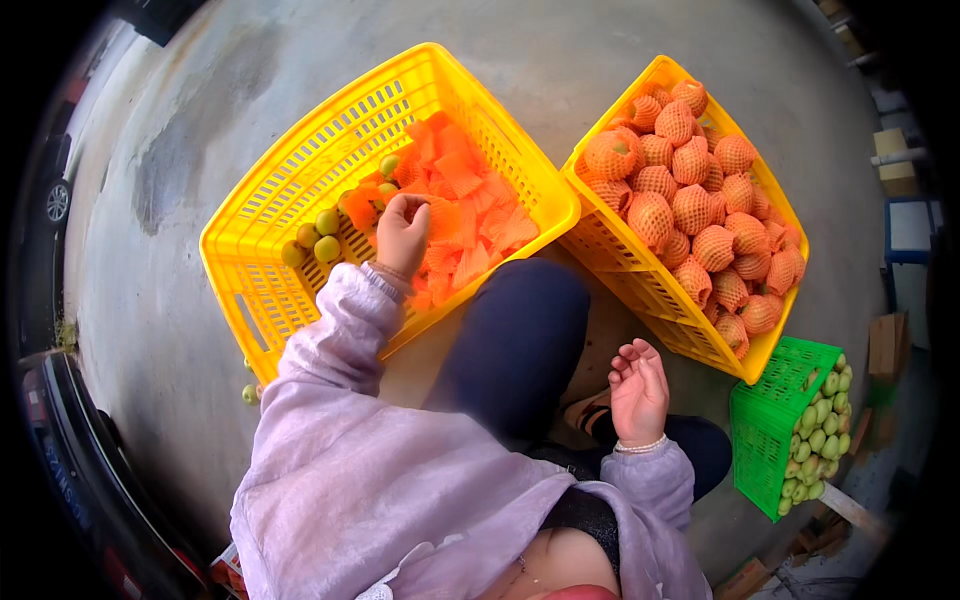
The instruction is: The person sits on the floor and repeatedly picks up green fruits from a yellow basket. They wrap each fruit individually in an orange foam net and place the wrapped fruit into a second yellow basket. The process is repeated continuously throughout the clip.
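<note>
My left hand (403,234) reaches into a yellow plastic crate (300,161), thumb and fingers curled close together. Orange foam fruit nets (472,191) lie flat in a heap right by its fingers; whether it pinches one of them, I cannot tell. Several bare green-brown fruits (327,222) rest in the same crate, left of the hand. Held palm-up over my lap is my right hand (639,391), its fingers loosely bent, with nothing in it. Beyond it, a second yellow crate (637,259) is heaped with fruits in orange foam nets (691,206).
At the right, a green plastic crate (757,427) holds bare green fruits (821,427). Some loose fruit (250,394) lies on the concrete floor (187,180) by my left sleeve. Dark cars (82,480) stand at the far left. Cardboard boxes (887,345) line the right edge.
</note>
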The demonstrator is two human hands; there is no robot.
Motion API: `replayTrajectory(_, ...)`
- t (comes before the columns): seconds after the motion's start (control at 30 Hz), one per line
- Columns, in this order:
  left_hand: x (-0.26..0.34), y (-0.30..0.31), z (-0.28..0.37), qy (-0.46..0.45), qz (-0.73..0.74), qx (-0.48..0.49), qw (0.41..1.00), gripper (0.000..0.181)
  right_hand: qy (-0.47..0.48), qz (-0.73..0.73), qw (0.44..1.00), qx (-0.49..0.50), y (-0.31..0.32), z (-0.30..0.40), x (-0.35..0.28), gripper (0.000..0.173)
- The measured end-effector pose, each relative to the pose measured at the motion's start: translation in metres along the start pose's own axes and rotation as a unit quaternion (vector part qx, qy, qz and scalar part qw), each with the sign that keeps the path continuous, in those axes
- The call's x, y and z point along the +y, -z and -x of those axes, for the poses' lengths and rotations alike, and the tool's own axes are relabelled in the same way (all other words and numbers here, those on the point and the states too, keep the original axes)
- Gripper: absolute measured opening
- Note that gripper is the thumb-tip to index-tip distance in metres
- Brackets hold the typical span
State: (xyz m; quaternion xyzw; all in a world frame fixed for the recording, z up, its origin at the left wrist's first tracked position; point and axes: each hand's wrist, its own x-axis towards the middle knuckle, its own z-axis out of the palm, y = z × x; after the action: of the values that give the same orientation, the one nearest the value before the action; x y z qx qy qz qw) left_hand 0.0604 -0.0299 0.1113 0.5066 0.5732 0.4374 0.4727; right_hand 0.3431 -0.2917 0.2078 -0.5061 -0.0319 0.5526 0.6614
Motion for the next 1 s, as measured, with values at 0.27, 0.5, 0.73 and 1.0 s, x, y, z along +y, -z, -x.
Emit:
replayTrajectory(0.27, 0.159, -0.052, 0.194, -0.288, 0.020, -0.374, 0.881, 0.027, 0.117, 0.111, 0.958, -0.238, -0.027, 0.072, -0.026, 0.019)
replayTrajectory(0.5, 0.145, -0.088, 0.246, -0.164, 0.240, -0.471, 0.833, 0.062, 0.214, 0.248, 0.923, -0.201, -0.011, 0.098, -0.033, 0.033)
replayTrajectory(0.73, 0.157, -0.100, 0.270, -0.048, 0.189, -0.501, 0.843, 0.041, 0.212, 0.150, 0.946, -0.193, 0.018, 0.100, -0.018, 0.019)
replayTrajectory(1.0, 0.167, -0.100, 0.275, 0.059, 0.272, -0.482, 0.831, 0.030, 0.283, 0.221, 0.911, -0.203, 0.027, 0.090, -0.005, 0.029)
